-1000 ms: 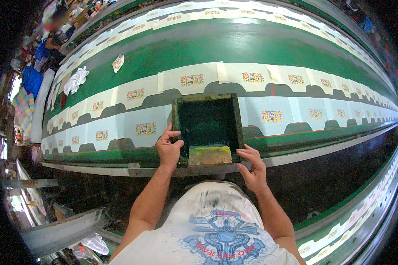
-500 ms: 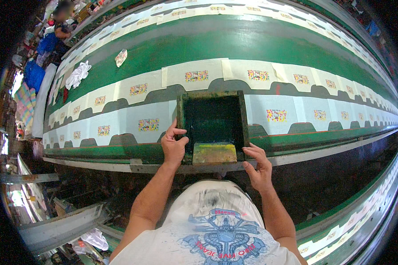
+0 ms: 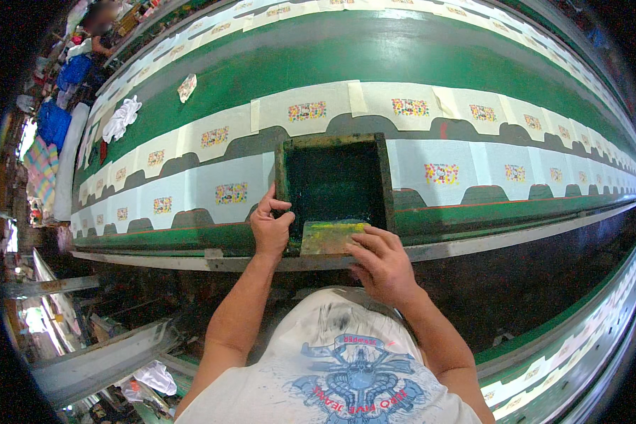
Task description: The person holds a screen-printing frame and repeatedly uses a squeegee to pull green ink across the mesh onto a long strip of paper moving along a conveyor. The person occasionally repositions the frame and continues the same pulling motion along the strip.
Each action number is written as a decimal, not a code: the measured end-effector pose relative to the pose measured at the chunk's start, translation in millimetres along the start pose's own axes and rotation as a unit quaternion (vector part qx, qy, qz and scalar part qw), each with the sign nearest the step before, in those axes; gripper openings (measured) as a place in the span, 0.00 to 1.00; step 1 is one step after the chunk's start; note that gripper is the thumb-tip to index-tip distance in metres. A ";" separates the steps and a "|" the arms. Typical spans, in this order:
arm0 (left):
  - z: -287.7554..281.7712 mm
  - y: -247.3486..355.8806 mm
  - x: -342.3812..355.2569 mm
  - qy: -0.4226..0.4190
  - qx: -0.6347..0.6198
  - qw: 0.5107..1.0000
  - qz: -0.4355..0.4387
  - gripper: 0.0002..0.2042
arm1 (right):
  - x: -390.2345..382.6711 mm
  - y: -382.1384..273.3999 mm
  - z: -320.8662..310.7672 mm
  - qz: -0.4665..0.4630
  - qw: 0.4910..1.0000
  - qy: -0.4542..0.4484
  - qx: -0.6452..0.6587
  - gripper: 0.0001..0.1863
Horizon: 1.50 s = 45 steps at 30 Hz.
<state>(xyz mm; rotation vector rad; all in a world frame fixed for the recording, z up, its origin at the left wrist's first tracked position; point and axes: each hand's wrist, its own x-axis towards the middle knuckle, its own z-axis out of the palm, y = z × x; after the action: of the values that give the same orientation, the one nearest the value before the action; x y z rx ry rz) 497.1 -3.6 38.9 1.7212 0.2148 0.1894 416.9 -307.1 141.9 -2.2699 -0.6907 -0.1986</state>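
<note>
A dark wooden screen frame (image 3: 384, 184) lies on the near row of pale printed fabric panels (image 3: 477, 166), which carry small multicoloured designs. My left hand (image 3: 268, 230) has its fingers closed on the frame's left side. Inside the frame, along its near side, rests a paint-stained yellowish squeegee (image 3: 321, 239). My right hand (image 3: 381, 265) has its curled fingers on the right part of that squeegee, with the thumb low by the table edge.
The long green table (image 3: 431, 49) holds further rows of panels, crumpled white cloth (image 3: 122, 116) and a small scrap (image 3: 187, 87). A metal rail (image 3: 516, 227) edges it. Metal beams (image 3: 102, 357) are at lower left, another table at lower right. A person (image 3: 102, 35) is at upper left.
My right hand has moved left from the frame's right corner onto the squeegee. My left hand stays on the frame, which sits a little higher in the picture.
</note>
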 end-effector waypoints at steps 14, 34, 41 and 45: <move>9.1 0.7 -3.8 0.006 0.051 0.998 0.033 0.06 | 70.6 -20.3 3.0 -0.002 0.964 -0.198 -0.177 0.24; 7.8 8.1 -4.9 -0.014 0.074 0.995 0.066 0.09 | 197.1 52.8 0.0 0.095 0.968 -0.177 -0.151 0.26; 8.7 21.8 -5.9 -0.005 0.075 0.994 0.076 0.10 | 177.2 47.3 13.2 0.075 0.975 -0.132 -0.163 0.30; 9.0 17.0 -6.7 0.007 0.076 0.992 0.098 0.13 | 152.9 36.8 15.3 0.017 0.976 -0.141 -0.163 0.32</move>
<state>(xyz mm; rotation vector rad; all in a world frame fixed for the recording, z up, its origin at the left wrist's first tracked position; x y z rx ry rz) 493.4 -16.5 54.2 1.8930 0.0708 0.3373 564.4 -253.6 159.9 -2.6548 -0.8116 0.0336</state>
